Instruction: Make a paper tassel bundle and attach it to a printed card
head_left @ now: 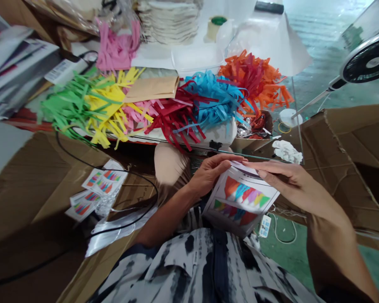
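Note:
Before my lap is a white packet (222, 204) printed with two rows of colourful fringed bunting. My left hand (208, 173) pinches its upper left edge between thumb and fingers. At the upper right edge, my right hand (287, 179) grips the same packet, its fingertips close to those of the left. Just beyond, along the table edge, lie fringed paper strips: green (68, 101), yellow (105, 103), dark red (170, 118), blue (213, 94) and orange (273, 75). A folded brown paper piece (153, 88) rests on top of them.
Similar printed packets (104, 181) lie in an open cardboard box (28, 176) at left, where a black cable (126, 227) hangs across. Another carton (350, 147) and a fan (369, 61) stand at right. A tape roll (215, 28), paper stack (167, 21) and pink fringe (118, 48) sit farther back.

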The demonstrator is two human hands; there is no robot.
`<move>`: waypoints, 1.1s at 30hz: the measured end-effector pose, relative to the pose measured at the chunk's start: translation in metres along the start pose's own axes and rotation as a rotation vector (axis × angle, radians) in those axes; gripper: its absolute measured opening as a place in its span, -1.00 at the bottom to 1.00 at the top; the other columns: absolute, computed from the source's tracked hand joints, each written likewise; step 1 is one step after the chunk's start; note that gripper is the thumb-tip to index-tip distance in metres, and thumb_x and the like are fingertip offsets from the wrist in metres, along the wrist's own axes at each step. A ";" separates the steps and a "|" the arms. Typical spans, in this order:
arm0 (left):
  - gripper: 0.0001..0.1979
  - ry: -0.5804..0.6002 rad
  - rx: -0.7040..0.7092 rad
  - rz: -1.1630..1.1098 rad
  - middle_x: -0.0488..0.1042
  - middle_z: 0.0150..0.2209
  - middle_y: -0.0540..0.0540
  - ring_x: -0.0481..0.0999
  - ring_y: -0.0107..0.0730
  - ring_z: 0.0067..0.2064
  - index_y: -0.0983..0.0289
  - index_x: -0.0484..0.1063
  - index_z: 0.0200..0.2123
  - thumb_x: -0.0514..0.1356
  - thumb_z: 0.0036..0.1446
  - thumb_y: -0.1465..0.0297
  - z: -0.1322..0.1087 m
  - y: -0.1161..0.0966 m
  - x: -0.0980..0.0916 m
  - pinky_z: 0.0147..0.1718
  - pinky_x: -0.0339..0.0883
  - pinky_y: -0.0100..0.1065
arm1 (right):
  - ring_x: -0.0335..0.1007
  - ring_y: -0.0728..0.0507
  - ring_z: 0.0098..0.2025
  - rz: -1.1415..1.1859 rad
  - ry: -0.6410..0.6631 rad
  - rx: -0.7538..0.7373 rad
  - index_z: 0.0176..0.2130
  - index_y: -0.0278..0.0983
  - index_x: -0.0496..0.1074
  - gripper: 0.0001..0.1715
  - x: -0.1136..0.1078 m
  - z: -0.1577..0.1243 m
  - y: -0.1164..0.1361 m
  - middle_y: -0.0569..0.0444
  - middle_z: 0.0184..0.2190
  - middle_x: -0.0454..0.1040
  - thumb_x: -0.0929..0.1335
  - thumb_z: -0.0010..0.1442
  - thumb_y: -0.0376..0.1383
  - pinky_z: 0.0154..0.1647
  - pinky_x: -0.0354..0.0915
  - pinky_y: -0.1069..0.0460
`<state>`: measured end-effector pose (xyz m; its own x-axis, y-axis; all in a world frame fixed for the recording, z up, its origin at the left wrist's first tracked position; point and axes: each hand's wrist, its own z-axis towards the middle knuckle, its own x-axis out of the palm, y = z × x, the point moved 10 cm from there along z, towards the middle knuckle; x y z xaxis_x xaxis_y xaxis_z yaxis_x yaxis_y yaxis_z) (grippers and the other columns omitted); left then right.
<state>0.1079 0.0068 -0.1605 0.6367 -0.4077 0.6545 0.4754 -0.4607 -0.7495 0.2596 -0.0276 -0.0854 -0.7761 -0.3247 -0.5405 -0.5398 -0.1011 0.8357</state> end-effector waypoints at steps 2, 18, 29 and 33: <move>-0.61 0.016 0.008 0.023 0.67 0.11 0.20 0.66 -0.14 0.11 0.18 0.70 0.02 0.42 0.24 0.08 -0.001 0.000 0.003 0.12 0.48 -0.24 | 0.61 -0.18 0.11 0.031 -0.020 0.042 0.19 0.09 0.61 -0.63 -0.001 -0.001 0.000 0.14 0.18 0.63 0.40 0.46 -0.09 0.02 0.52 0.00; -0.60 0.065 0.226 0.339 0.64 0.17 0.16 0.60 -0.08 0.23 0.07 0.65 0.16 0.42 0.27 0.21 -0.012 -0.026 0.029 0.25 0.44 -0.14 | 0.57 -0.09 -0.26 -0.277 -0.156 -0.096 -0.10 -0.07 0.69 -0.78 -0.013 0.006 0.051 0.05 -0.16 0.66 0.46 0.39 -0.05 -0.33 0.39 0.01; -0.50 0.100 0.297 0.343 0.58 0.24 0.17 0.58 -0.15 0.24 0.07 0.51 0.30 0.38 0.32 0.28 -0.016 -0.021 0.031 0.21 0.46 -0.21 | 0.56 -0.09 -0.27 -0.247 -0.260 -0.037 -0.13 -0.08 0.70 -0.82 -0.014 0.003 0.051 0.03 -0.15 0.65 0.48 0.36 -0.10 -0.42 0.38 0.05; -0.49 0.078 0.316 0.495 0.51 0.31 0.17 0.49 -0.09 0.34 0.08 0.41 0.37 0.27 0.41 0.22 -0.019 -0.025 0.035 0.34 0.34 -0.14 | 0.57 -0.14 -0.25 -0.298 -0.254 -0.106 -0.12 -0.06 0.71 -0.78 -0.011 0.008 0.062 -0.02 -0.13 0.63 0.44 0.40 -0.09 -0.38 0.43 -0.01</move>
<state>0.1069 -0.0109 -0.1164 0.7880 -0.5764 0.2162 0.2990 0.0513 -0.9529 0.2317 -0.0233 -0.0283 -0.6537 -0.0257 -0.7564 -0.7271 -0.2560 0.6370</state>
